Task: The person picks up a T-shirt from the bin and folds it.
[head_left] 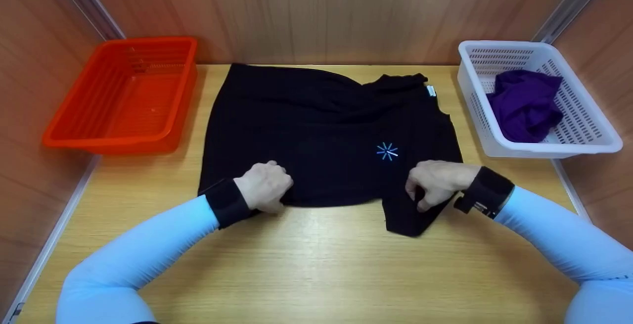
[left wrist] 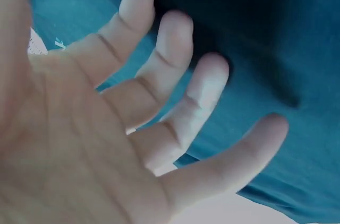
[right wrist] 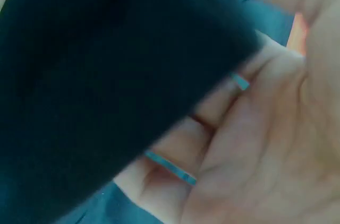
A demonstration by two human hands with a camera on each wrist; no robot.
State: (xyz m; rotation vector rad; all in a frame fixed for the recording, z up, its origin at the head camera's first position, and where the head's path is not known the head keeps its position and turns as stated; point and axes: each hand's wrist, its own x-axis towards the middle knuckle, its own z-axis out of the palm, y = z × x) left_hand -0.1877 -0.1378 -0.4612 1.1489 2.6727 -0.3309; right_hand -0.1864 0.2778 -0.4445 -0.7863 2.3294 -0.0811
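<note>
A black T-shirt (head_left: 316,161) lies spread on the table, its collar end to the right, with a white tag and a small blue starburst print. My left hand (head_left: 265,185) is over its near edge. In the left wrist view the fingers (left wrist: 207,78) of that hand are spread and slightly bent, their tips at the fabric, which looks blue-green there. At the near sleeve, my right hand (head_left: 435,181) pinches the cloth between thumb and fingers. A dark flap of the T-shirt (right wrist: 106,91) covers those fingertips in the right wrist view.
An orange plastic basket (head_left: 185,91) with nothing visible inside stands at the back left. At the back right, a white basket (head_left: 576,152) contains a crumpled purple cloth (head_left: 526,104). Wooden panels (head_left: 316,12) wall in the table (head_left: 316,264) at the back and sides.
</note>
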